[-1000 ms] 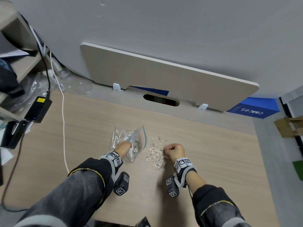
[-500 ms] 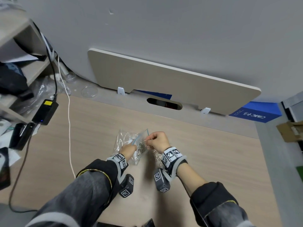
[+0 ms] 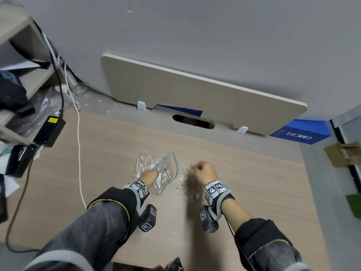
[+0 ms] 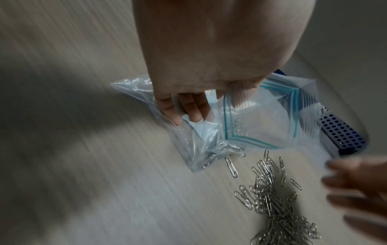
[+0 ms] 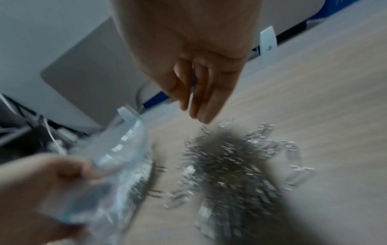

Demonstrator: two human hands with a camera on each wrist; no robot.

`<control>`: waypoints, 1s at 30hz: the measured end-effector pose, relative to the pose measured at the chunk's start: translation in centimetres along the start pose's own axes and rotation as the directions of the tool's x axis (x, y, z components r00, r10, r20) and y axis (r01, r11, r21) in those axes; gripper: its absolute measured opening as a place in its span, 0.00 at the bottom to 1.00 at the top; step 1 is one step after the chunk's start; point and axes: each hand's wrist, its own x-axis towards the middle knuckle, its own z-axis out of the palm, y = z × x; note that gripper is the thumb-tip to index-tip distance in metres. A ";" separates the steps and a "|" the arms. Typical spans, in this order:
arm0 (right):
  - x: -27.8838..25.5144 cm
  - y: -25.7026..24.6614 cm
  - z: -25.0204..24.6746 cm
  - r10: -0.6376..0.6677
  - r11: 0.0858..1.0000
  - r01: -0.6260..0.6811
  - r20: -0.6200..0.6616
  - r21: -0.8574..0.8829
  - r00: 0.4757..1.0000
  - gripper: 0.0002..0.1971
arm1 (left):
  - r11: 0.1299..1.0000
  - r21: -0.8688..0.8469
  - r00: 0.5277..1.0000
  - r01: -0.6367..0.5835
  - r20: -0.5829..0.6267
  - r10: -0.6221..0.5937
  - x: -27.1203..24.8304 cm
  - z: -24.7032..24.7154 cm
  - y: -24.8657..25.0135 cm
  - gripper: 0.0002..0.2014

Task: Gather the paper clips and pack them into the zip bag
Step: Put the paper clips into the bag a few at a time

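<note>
A light wood-grain counter (image 3: 244, 184) fills the middle of the head view. At its far edge a beige rounded panel (image 3: 195, 96) leans against the grey wall, with an oval slot cut low in it. A blue printed box (image 3: 298, 133) lies at the right behind the panel. At the left, a black power adapter with a yellow label (image 3: 49, 131) sits on the counter edge, a thin white cable (image 3: 79, 141) trailing beside it, near a clear round plastic lid (image 3: 103, 106)

Office: wooden desk (image 3: 244, 173), privacy panel (image 3: 195, 98), power adapter (image 3: 48, 132).
</note>
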 end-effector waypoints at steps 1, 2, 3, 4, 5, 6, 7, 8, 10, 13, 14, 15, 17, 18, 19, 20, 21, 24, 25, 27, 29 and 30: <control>-0.1 1.1 0.4 0.045 0.996 -0.040 0.062 -0.079 0.997 0.08 | 1.000 -0.006 1.000 -0.007 0.019 0.007 -0.6 -0.2 0.3 0.27; -0.3 2.0 1.0 0.074 0.994 -0.064 0.122 -0.088 0.990 0.08 | 1.000 -0.022 1.000 -0.013 0.028 0.013 -1.0 -0.3 0.7 0.25; -0.6 2.5 1.7 0.085 0.996 -0.079 0.176 -0.042 0.981 0.10 | 0.999 -0.054 0.999 -0.003 0.041 0.005 -1.5 -0.5 1.1 0.23; -0.9 2.7 2.6 0.079 0.996 -0.086 0.220 0.021 0.972 0.13 | 0.994 -0.106 0.998 0.014 0.056 -0.008 -1.8 -0.7 1.3 0.21; -1.2 2.5 3.4 0.073 0.990 -0.101 0.256 0.097 0.964 0.15 | 0.987 -0.156 0.996 0.028 0.083 -0.015 -2.1 -0.8 1.5 0.21; -1.5 2.0 4.2 0.068 0.975 -0.125 0.287 0.185 0.955 0.16 | 0.977 -0.210 0.994 0.036 0.106 -0.014 -2.2 -1.1 1.5 0.22; -1.7 1.4 5.0 0.065 0.952 -0.152 0.310 0.265 0.949 0.16 | 0.967 -0.251 0.992 0.040 0.126 -0.008 -2.6 -1.3 1.5 0.23; -1.8 0.7 5.8 0.059 0.927 -0.172 0.324 0.333 0.944 0.16 | 0.956 -0.292 0.991 0.041 0.137 -0.001 -2.8 -1.5 1.4 0.24; -1.9 -0.5 7.3 0.053 0.879 -0.210 0.350 0.428 0.935 0.16 | 0.940 -0.338 0.991 0.040 0.136 0.007 -3.1 -1.8 1.1 0.27; -1.8 -1.2 8.9 0.074 0.833 -0.253 0.353 0.493 0.933 0.18 | 0.933 -0.358 0.991 0.044 0.134 0.005 -3.0 -1.8 0.8 0.28; -1.8 -1.1 9.1 0.087 0.825 -0.257 0.337 0.503 0.938 0.18 | 0.926 -0.373 0.991 0.053 0.134 -0.003 -2.8 -1.8 0.7 0.28; -1.6 -0.8 9.1 0.105 0.823 -0.260 0.314 0.506 0.944 0.18 | 0.925 -0.376 0.991 0.057 0.136 -0.006 -2.7 -1.8 0.7 0.28; -1.1 0.2 8.6 0.164 0.819 -0.279 0.261 0.502 0.951 0.18 | 0.927 -0.371 0.989 0.057 0.150 -0.001 -2.5 -1.9 0.6 0.28; -0.8 0.8 8.2 0.195 0.813 -0.291 0.235 0.505 0.952 0.17 | 0.927 -0.370 0.988 0.058 0.156 0.000 -2.5 -2.0 0.6 0.29; -0.6 1.3 7.7 0.222 0.808 -0.301 0.212 0.507 0.952 0.17 | 0.928 -0.369 0.987 0.058 0.161 0.002 -2.4 -2.0 0.5 0.29; -0.4 1.7 7.2 0.242 0.803 -0.308 0.194 0.510 0.951 0.16 | 0.928 -0.369 0.986 0.057 0.165 0.005 -2.4 -1.9 0.4 0.29; -0.2 1.8 6.8 0.249 0.797 -0.311 0.186 0.518 0.950 0.16 | 0.930 -0.365 0.986 0.050 0.164 0.011 -2.3 -1.9 0.4 0.30; 0.2 1.1 6.3 0.219 0.749 -0.313 0.227 0.584 0.949 0.17 | 0.929 -0.367 0.988 0.039 0.154 0.019 -2.2 -1.8 0.5 0.30; 0.2 0.6 6.4 0.203 0.727 -0.320 0.256 0.607 0.945 0.17 | 0.931 -0.362 0.989 0.038 0.148 0.018 -2.2 -1.7 0.5 0.30; 0.2 -0.7 7.1 0.171 0.668 -0.345 0.316 0.659 0.933 0.16 | 0.933 -0.357 0.990 0.039 0.140 0.012 -2.2 -1.6 0.6 0.30; -0.1 -1.5 7.9 0.151 0.588 -0.382 0.367 0.713 0.918 0.17 | 0.933 -0.357 0.990 0.041 0.141 0.011 -2.2 -1.6 0.5 0.30; -0.2 -1.6 8.2 0.149 0.548 -0.401 0.386 0.734 0.910 0.18 | 0.935 -0.352 0.990 0.043 0.143 0.009 -2.0 -1.6 0.4 0.29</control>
